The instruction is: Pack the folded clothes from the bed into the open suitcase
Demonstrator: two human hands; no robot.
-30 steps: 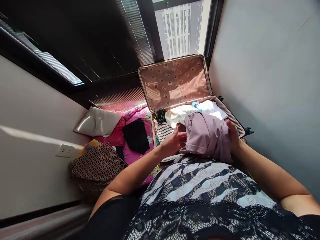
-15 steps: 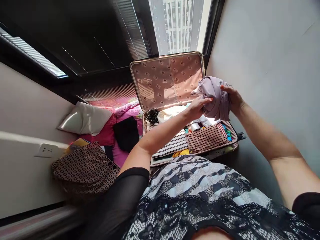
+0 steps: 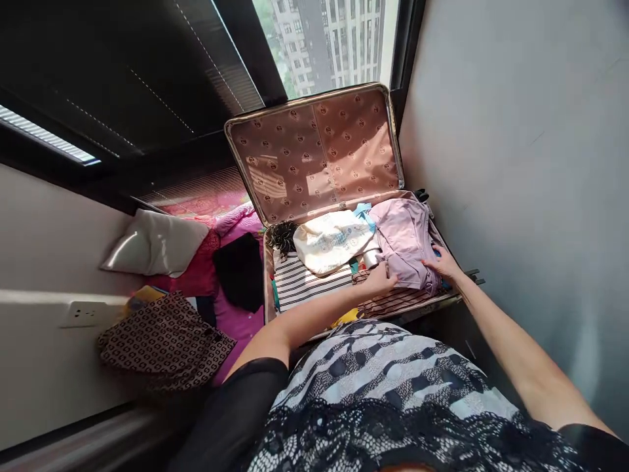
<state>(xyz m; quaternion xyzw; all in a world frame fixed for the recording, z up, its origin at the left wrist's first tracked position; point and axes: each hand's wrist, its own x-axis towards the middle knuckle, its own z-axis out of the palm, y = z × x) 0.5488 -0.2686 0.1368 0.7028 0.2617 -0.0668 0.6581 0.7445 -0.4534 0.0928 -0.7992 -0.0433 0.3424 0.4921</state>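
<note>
Touching folded lilac garment (image 3: 400, 239) from both sides: left hand (image 3: 379, 280) at its near-left corner, fingers curled; right hand (image 3: 446, 265) at its right edge, thumb on top. Can't tell whether either hand's fingers are pinched on fabric. Garment lies between the hands, mostly beyond the fingertips, in right part of open suitcase (image 3: 319, 157), over brown striped cloth (image 3: 393, 303). Left of it: white printed cloth (image 3: 331, 242), partly over black-and-white striped cloth (image 3: 307, 288). Farther left, outside suitcase: black folded cloth (image 3: 240, 272), silvery pillow (image 3: 157, 244).
</note>
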